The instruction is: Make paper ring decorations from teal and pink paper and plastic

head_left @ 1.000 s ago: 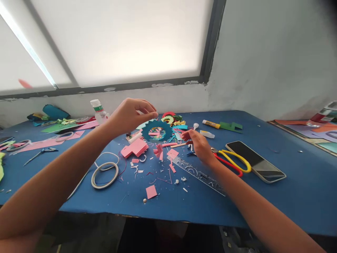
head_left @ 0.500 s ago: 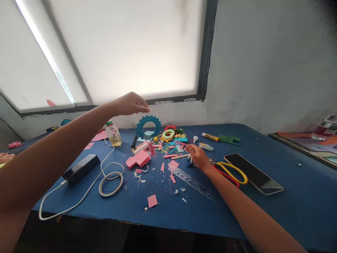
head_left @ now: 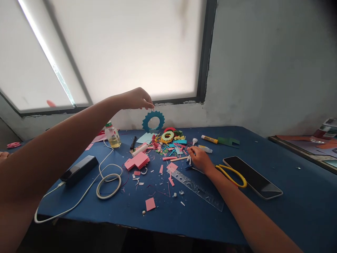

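My left hand (head_left: 143, 99) is raised above the back of the table, its fingers pinched on a thin string. From that string hangs a teal toothed paper ring (head_left: 159, 119), upright over the paper pieces. My right hand (head_left: 200, 158) rests low by the scrap pile, fingers curled together near a small white-tipped item; what they hold, if anything, is hidden. Beneath the right wrist lie scissors with yellow handles (head_left: 240, 181), partly covered. A clear ruler (head_left: 196, 187) lies just in front. Beyond the scraps are a pale yellow toothed ring (head_left: 172, 135) and a red one (head_left: 169, 129).
A phone (head_left: 252, 177) lies at right, a glue stick (head_left: 209, 139) behind it. On the left are a bottle (head_left: 113, 137), a black power bank (head_left: 79, 169) and a looped white cable (head_left: 107, 198). Pink paper squares (head_left: 140, 160) sit mid-table on the blue table (head_left: 110, 212).
My left hand has moved right and slightly up, carrying the hanging teal ring with it. My right hand has stayed nearly in place. The view has shifted slightly.
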Demonstrator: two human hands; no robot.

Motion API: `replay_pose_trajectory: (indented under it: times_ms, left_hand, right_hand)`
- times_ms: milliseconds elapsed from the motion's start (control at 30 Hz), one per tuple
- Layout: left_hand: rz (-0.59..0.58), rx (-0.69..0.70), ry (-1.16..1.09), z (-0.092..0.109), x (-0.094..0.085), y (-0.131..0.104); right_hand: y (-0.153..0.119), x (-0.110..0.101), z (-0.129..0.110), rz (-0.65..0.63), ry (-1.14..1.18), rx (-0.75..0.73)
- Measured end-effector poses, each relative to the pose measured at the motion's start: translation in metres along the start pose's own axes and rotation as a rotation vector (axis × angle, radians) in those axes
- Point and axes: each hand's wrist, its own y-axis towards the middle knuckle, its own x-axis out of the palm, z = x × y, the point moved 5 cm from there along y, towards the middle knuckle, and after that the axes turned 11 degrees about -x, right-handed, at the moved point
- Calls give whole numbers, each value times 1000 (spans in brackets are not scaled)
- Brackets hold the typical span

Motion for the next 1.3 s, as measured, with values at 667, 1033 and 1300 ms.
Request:
replay_pose_trajectory:
  times_ms: [667,1033,1300]
  left_hand:
    - [-134,-11,-568,40,51,-25]
    - [-82,14,-606,27,42,-38]
    - [-6,1,-682,19,32,-58]
  right_hand:
    - [-16,9,-77,-153,446,-223]
    - [-20,11,-89,-135,553,-289]
    - [-21,6,-99,-94,531,-338]
